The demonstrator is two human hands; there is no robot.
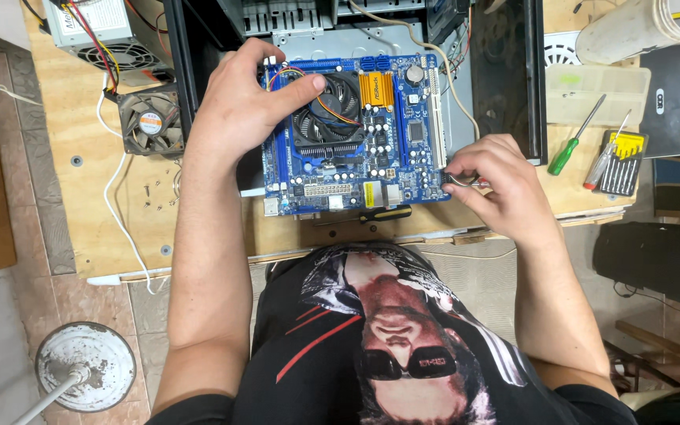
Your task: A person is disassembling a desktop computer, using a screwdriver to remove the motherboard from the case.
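While the blue motherboard (356, 134) is gripped at its far-left corner by the left hand (238, 110), a small metal part (462, 179) is pinched in the right hand (497, 185) at the board's right edge. Should that part slip, components could be scratched; the board, overhanging the table (80, 197), could tip.

The left hand (239, 102) grips the blue motherboard (356, 134), thumb on its cooler fan (326, 114); the right hand (497, 182) pinches a small metal piece (458, 179) at the board's near right corner.

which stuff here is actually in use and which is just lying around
In use:
- blue circuit board, gripped by the left hand
- small metal part, pinched in the right hand

Lying about:
- green screwdriver
- small screwdriver set
- loose fan
- power supply box
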